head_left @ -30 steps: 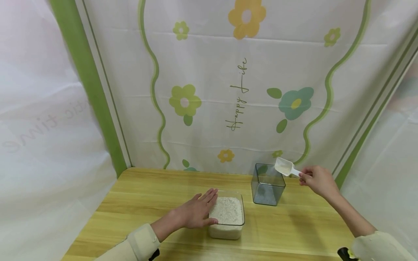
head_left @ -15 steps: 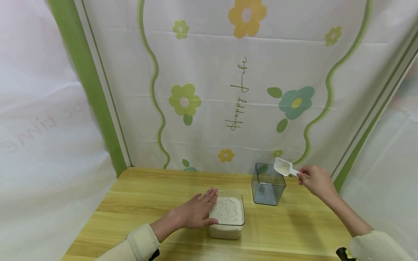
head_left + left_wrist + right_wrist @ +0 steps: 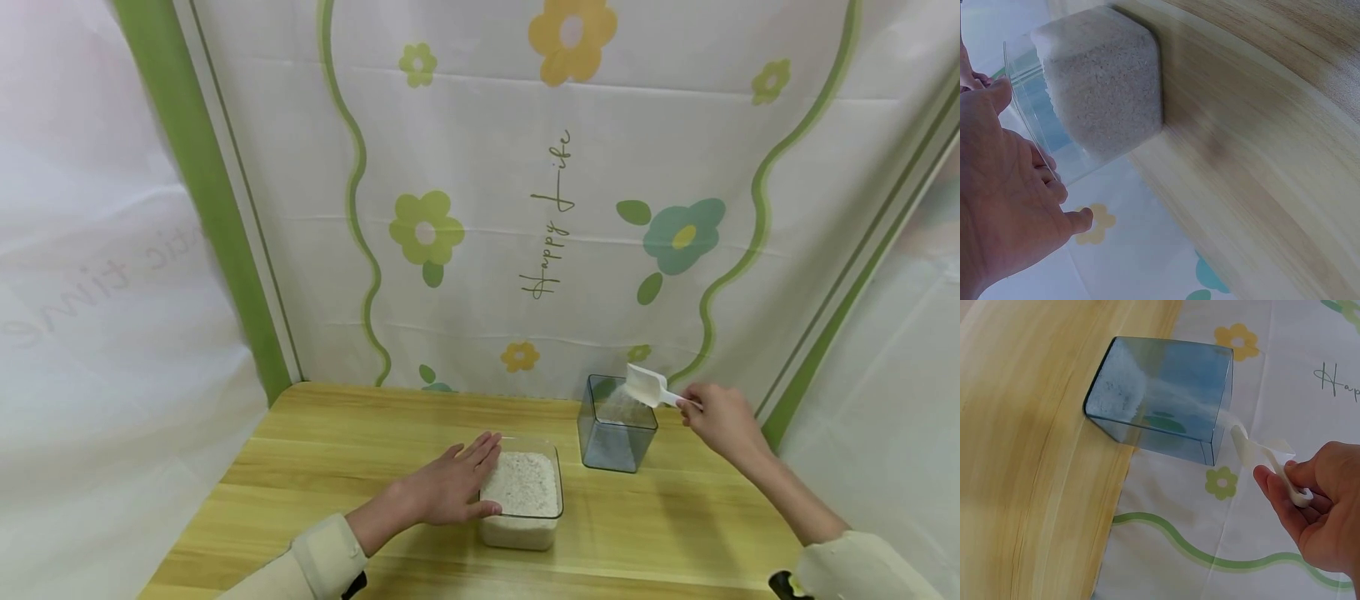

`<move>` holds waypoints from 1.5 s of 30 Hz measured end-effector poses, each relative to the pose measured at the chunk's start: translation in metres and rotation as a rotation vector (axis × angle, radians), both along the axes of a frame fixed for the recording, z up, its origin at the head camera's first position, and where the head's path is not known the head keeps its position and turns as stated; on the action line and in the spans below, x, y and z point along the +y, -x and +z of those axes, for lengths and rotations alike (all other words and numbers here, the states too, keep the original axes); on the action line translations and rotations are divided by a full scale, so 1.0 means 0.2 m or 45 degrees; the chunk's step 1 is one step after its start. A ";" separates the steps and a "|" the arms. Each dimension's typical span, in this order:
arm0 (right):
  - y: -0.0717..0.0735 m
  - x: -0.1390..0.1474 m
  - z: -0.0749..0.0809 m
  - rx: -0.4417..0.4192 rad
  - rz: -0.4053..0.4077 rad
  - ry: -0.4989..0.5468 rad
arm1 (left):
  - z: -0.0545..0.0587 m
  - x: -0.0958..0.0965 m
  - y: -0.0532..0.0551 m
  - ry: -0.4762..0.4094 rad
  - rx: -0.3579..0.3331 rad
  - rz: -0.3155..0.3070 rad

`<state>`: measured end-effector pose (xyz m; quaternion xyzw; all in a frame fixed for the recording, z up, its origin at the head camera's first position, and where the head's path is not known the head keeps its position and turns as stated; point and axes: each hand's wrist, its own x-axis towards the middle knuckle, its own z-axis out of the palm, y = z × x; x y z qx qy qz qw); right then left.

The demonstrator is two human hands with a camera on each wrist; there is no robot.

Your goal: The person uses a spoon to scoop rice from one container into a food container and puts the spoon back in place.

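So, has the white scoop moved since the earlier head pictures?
Yes: judged against the bluish container, the white scoop has shifted slightly left and tipped.

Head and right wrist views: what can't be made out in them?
Clear container, head view: its left rim, partly hidden by the left hand.
Scoop, head view: its handle end, hidden by the right hand.
Lettering, right wrist view: cut off by the right edge.

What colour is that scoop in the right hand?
The scoop is white; the head view shows it best.
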<state>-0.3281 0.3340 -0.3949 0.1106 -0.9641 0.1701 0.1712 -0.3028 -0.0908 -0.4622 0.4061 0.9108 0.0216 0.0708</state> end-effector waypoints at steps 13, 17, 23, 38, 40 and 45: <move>0.00 -0.01 -0.06 0.436 0.134 -0.283 | -0.01 0.00 0.01 -0.014 -0.015 0.003; 0.01 0.02 -0.11 0.620 0.261 -0.422 | -0.01 0.00 0.01 -0.006 -0.020 0.006; 0.02 0.04 -0.13 0.741 0.372 -0.469 | -0.01 0.01 0.00 -0.009 -0.023 0.014; -0.12 -0.15 0.00 0.316 0.369 0.062 | 0.00 0.00 -0.01 -0.010 -0.044 0.031; -0.16 -0.20 0.02 0.227 0.425 0.078 | 0.00 0.00 -0.01 -0.001 -0.035 0.029; -0.23 -0.35 0.10 0.053 0.552 -0.016 | 0.00 0.01 -0.01 0.012 -0.013 0.033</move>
